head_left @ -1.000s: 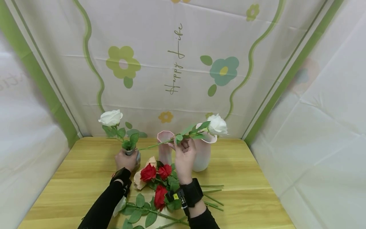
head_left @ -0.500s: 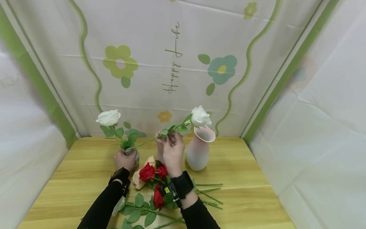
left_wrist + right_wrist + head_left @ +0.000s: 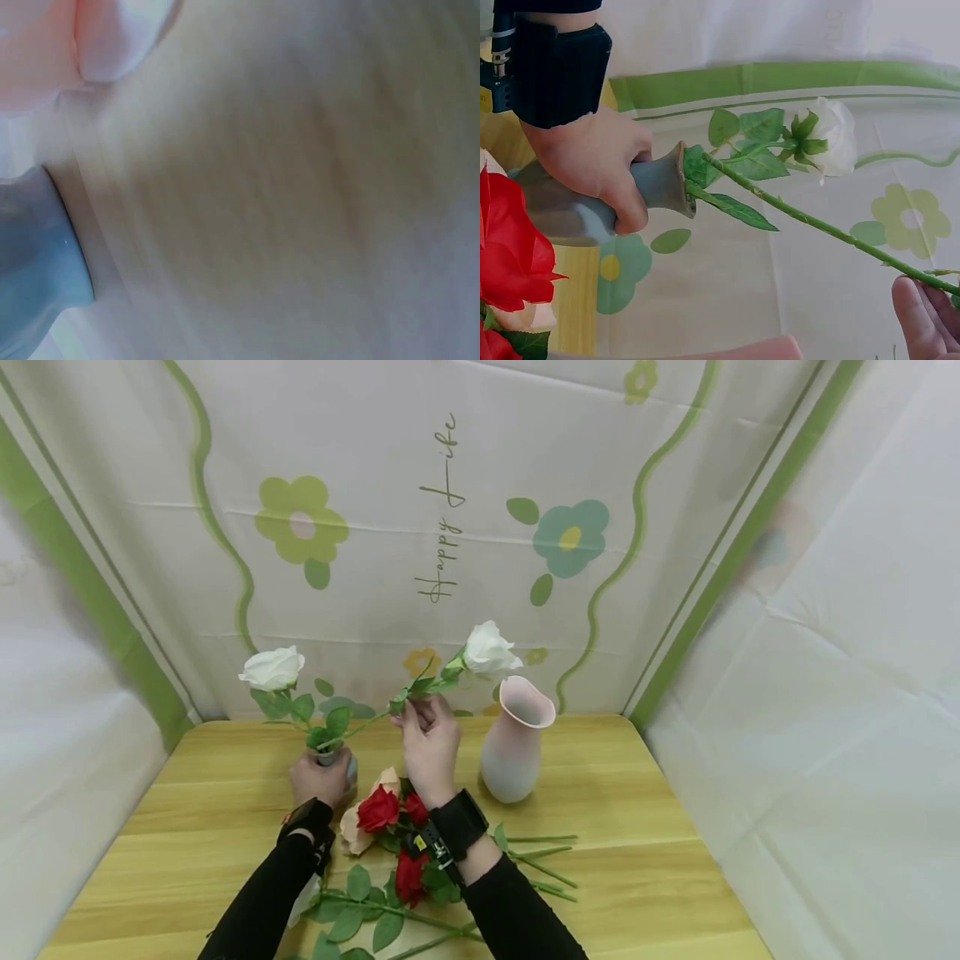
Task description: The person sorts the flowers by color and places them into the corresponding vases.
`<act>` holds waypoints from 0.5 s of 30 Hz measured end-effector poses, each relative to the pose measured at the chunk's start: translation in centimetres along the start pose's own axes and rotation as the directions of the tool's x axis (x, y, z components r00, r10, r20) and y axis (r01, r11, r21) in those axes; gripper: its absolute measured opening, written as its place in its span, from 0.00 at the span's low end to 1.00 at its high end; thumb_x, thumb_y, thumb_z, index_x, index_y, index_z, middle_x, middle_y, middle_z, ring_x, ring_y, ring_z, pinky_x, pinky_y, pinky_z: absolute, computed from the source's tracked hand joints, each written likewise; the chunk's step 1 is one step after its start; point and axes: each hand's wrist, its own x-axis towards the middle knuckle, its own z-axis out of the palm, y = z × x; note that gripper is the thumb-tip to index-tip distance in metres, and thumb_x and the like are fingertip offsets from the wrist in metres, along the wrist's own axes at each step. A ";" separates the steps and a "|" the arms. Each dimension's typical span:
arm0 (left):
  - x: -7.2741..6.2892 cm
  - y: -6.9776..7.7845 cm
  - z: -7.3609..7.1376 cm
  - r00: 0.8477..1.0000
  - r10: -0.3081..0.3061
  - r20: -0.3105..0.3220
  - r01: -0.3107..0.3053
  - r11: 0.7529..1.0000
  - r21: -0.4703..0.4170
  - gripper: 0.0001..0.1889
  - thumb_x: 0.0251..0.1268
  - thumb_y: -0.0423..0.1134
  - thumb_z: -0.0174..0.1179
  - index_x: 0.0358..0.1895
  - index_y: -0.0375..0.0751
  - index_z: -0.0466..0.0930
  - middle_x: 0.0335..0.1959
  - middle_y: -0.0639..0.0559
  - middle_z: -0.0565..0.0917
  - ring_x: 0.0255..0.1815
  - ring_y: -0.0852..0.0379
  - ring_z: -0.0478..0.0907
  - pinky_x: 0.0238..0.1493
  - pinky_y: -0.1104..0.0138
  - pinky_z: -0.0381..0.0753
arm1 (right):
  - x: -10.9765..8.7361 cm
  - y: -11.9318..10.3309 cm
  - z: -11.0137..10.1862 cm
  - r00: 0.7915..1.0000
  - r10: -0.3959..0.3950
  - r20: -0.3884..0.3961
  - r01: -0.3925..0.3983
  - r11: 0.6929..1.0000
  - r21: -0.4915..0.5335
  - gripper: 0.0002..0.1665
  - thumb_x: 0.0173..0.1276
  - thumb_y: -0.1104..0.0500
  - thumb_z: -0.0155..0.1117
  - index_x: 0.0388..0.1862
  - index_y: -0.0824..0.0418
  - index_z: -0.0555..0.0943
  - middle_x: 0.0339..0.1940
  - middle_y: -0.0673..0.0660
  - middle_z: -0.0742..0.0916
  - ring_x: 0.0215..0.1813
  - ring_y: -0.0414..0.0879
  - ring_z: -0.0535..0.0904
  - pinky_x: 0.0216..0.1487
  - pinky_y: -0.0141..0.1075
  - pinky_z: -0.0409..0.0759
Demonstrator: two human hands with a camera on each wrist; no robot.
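Note:
My left hand (image 3: 317, 778) grips a small grey-blue vase (image 3: 660, 184) round its neck. One white rose (image 3: 272, 669) with green leaves stands in that vase. In my right hand (image 3: 432, 745) the stem of a second white rose (image 3: 489, 649) is pinched between thumb and fingers. This rose slants, bloom up to the right. The cut end of its stem (image 3: 780, 204) is close to the vase mouth in the right wrist view; whether it touches the rim I cannot tell. The left wrist view shows only the lower part of the vase (image 3: 37, 262).
A pink-and-white vase (image 3: 513, 762) stands to the right. Between my arms lie red roses (image 3: 378, 810), peach roses (image 3: 355, 832) and a white rose (image 3: 303, 897) on the wooden table (image 3: 637, 827). Several bare stems (image 3: 543, 855) point right. A printed cloth (image 3: 375, 527) hangs behind.
My right hand has moved left with the white rose, bringing its stem end to the grey-blue vase's mouth. My left hand keeps its grip on the vase.

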 end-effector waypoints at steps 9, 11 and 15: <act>0.2 0.1 0.1 1.000 0.001 -0.024 0.000 1.000 0.012 0.15 0.62 0.46 0.64 0.28 0.36 0.78 0.24 0.40 0.83 0.28 0.44 0.78 0.33 0.54 0.75 | 0.4 0.8 0.4 0.998 -0.049 0.050 0.053 0.995 -0.082 0.12 0.78 0.61 0.53 0.56 0.64 0.77 0.46 0.60 0.85 0.45 0.48 0.85 0.48 0.38 0.82; 0.2 0.2 0.1 0.999 0.006 -0.031 -0.006 1.000 0.009 0.15 0.61 0.45 0.64 0.27 0.36 0.78 0.23 0.40 0.83 0.28 0.44 0.78 0.33 0.54 0.75 | 0.5 0.9 0.6 0.996 -0.057 0.066 0.064 0.992 -0.109 0.12 0.78 0.62 0.53 0.57 0.62 0.77 0.46 0.61 0.85 0.43 0.48 0.85 0.47 0.37 0.82; 0.3 0.1 0.2 0.999 0.010 -0.052 -0.009 1.000 0.010 0.15 0.59 0.45 0.65 0.24 0.37 0.76 0.21 0.41 0.82 0.27 0.43 0.78 0.32 0.54 0.75 | 0.9 -0.6 1.1 0.992 -0.090 0.093 0.106 0.977 -0.185 0.09 0.76 0.65 0.56 0.51 0.66 0.79 0.40 0.63 0.86 0.36 0.49 0.85 0.41 0.34 0.83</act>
